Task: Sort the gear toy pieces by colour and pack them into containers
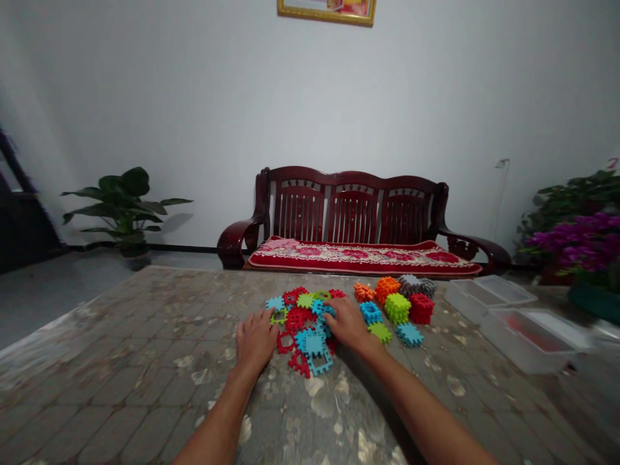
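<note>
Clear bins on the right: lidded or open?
Cannot tell for the far clear bin; blurred. The near clear bin looks open, red showing inside, no lid visible on it.

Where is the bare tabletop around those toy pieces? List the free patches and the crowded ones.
Free: the table left of the left hand, and the near strip between the forearms. Crowded: the flat pieces between both hands, the cubes beyond the right hand, and the clear boxes at right.

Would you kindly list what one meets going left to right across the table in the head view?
Left hand → pile of flat toothed pieces → right hand → assembled cubes → clear plastic bins.
</note>
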Tool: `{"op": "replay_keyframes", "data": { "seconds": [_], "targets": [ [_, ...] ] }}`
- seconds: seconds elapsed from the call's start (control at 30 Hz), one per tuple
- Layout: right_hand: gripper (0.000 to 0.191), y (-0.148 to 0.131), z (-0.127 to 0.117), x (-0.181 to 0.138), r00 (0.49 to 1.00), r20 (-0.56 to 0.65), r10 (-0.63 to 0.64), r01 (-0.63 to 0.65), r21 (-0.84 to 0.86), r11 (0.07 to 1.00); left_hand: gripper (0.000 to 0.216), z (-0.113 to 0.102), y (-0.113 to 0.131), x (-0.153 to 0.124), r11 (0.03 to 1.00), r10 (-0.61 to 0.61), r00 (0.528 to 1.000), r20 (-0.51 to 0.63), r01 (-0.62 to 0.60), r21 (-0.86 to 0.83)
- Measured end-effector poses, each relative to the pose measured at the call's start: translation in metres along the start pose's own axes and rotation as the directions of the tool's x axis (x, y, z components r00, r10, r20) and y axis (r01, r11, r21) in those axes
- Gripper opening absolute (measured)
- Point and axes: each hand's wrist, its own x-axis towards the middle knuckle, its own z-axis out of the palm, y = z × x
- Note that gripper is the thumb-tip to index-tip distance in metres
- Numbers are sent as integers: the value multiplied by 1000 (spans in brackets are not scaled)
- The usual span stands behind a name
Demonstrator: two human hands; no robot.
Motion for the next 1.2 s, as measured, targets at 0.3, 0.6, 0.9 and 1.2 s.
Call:
{"op": "replay_keyframes", "data": {
  "seconds": [0.3, 0.6, 0.9, 1.2],
  "targets": [
    [51, -32, 25, 55, 981, 189, -42, 63, -106, 992, 41, -3, 0, 0, 997, 30, 999, -45, -33, -64],
    [57, -41, 18, 46, 980, 179, -87, 111, -133, 985, 39, 1, -2, 2, 995, 8, 998, -66, -14, -98],
    [47, -19, -11, -14, 975, -218, -41, 77, 161, 984, 39, 1, -3, 3, 994, 31, 997, -64, -37, -101],
    [46, 61, -49, -71, 890, -378, 256, -269, 19, 963, 38, 1, -3, 4, 998, 16, 998, -58, -20, -68]
  ]
}}
